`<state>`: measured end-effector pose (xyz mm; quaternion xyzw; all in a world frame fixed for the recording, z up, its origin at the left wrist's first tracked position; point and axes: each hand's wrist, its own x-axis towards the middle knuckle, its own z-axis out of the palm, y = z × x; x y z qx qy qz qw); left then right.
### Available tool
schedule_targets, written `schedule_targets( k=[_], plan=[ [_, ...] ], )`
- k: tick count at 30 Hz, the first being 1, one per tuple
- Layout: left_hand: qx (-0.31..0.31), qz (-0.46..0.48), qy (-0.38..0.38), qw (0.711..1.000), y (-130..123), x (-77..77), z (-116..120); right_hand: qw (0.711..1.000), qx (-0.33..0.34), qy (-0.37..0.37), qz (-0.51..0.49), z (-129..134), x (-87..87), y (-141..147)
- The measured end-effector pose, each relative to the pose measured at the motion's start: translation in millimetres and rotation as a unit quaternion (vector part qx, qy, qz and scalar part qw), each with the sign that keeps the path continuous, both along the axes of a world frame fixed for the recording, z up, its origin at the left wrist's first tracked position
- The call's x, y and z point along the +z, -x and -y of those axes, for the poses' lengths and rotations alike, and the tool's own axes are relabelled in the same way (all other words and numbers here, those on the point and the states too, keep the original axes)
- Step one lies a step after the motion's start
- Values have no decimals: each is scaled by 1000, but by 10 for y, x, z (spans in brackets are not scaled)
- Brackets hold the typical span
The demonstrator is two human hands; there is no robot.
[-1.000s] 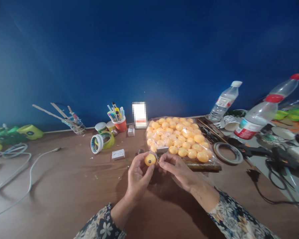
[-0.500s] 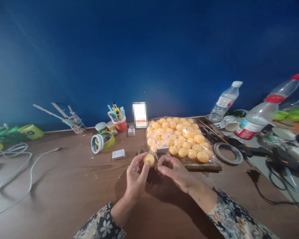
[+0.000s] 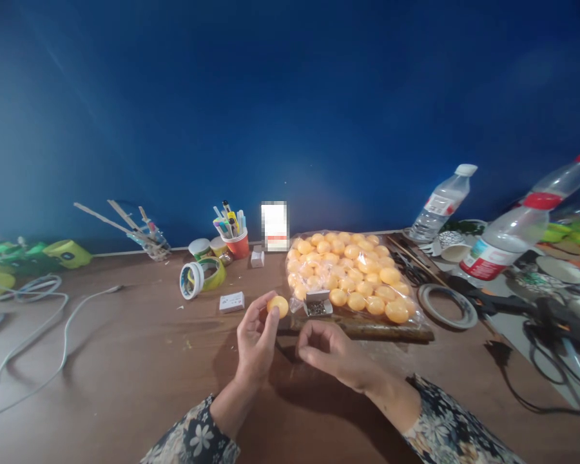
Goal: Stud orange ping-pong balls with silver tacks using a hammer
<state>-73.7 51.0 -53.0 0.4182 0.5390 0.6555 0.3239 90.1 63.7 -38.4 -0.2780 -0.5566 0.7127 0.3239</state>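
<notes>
The left hand point(image 3: 258, 335) grips a small, round, yellow-orange ball point(image 3: 278, 307) between thumb and fingers, held up above the brown wooden table point(image 3: 140, 374). The right hand point(image 3: 326, 348) is apart from it, to its right, its fingers curled toward the thumb; whether anything small sits between those fingertips cannot be told. Just beyond the right hand lies an open small white cardboard box point(image 3: 325, 309) filled with tiny dark metallic pieces, at the near edge of a clear plastic bag point(image 3: 350, 274) packed with more yellow-orange balls. A brown, stick-like piece point(image 3: 391, 330) lies along the near side of the bag, and a flat ring-shaped roll of tape point(image 3: 421, 299) rests to the right of the bag. Left of the left hand, a closed small white box point(image 3: 231, 302) lies flat on the table, near a white ring-shaped roll point(image 3: 190, 281) and a yellow tape roll point(image 3: 216, 274). Behind them stands a red-and-white paper cup point(image 3: 236, 245) holding pens.
</notes>
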Motion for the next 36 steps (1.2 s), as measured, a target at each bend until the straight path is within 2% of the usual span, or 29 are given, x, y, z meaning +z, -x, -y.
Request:
schedule_targets(
  k=[3,6,8,12,20,29,36],
  plan=[
    [24,11,11,1000,62,-6,-50,999,23,-21,12,45,25,-1],
    [35,36,25,998,106,-17,-110,994,55,-80,53,127,20,23],
    [32,59,29,997,128,-41,-144,985,81,-121,94,196,-3,56],
    [14,90,25,996,157,-104,-179,969,131,-158,139,300,-83,133],
    [8,110,36,993,159,-115,-193,943,151,-248,162,292,-229,196],
    [6,76,41,996,177,-140,-191,931,162,-275,180,269,-243,199],
    [3,76,47,996,163,-124,-183,934,162,-271,166,273,-244,198]
  ],
)
